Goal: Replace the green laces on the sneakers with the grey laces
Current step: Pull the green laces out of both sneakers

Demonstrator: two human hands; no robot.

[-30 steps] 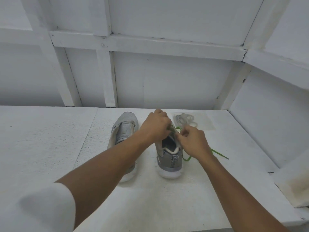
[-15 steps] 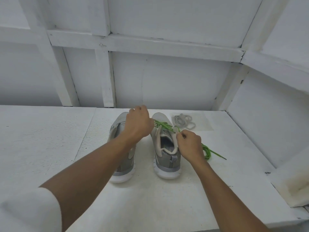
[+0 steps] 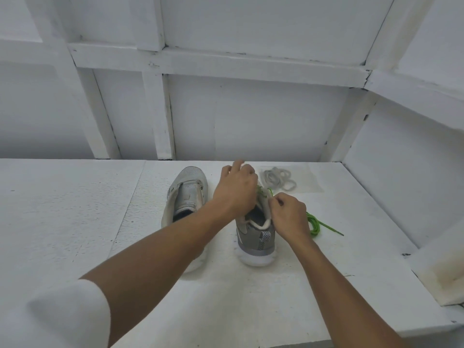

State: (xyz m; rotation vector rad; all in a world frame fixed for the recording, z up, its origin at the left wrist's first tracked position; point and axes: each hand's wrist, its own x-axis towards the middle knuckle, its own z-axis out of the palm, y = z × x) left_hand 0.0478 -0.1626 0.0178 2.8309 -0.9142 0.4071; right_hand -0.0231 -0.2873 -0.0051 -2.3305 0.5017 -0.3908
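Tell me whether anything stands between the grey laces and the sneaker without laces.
Yes. The second sneaker, with green lace in it, stands between the grey laces and the laceless sneaker; the left hand and right hand work over it.

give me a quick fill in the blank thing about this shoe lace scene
The lace trailing on the table beside the right hand is ____.
The bundled laces lying farther back are ____.
The left hand and right hand are both at the sneaker on the ____.
Missing words: green; grey; right.
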